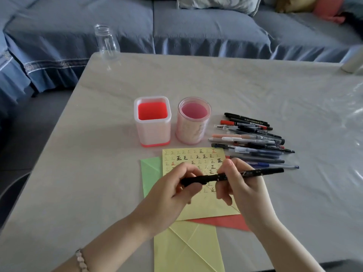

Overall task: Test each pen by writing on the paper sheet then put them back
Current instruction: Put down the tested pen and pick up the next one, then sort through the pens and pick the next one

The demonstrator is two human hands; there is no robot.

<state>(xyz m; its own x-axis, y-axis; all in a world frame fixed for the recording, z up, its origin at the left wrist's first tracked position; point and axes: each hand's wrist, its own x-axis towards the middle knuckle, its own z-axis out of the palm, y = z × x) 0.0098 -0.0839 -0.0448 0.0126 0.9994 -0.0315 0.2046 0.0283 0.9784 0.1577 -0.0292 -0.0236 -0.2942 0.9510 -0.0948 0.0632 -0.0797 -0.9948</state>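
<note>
I hold a black pen [261, 171] level above the yellow paper sheet [196, 156], which bears rows of small written marks. My left hand [172, 191] grips the pen's left end, where the cap is. My right hand [239, 185] pinches the barrel near its middle. A pile of several pens [253, 138] lies on the table to the right of the sheet. Behind the sheet stand two empty holders: a square red-bottomed pen holder [152, 122] and a round pink pen holder [193, 122].
Green [151, 173], red [222, 221] and another yellow paper [186, 250] lie under and near the written sheet. A clear glass bottle [106, 43] stands at the table's far left corner. A blue sofa [176, 26] runs behind the grey table [88, 173].
</note>
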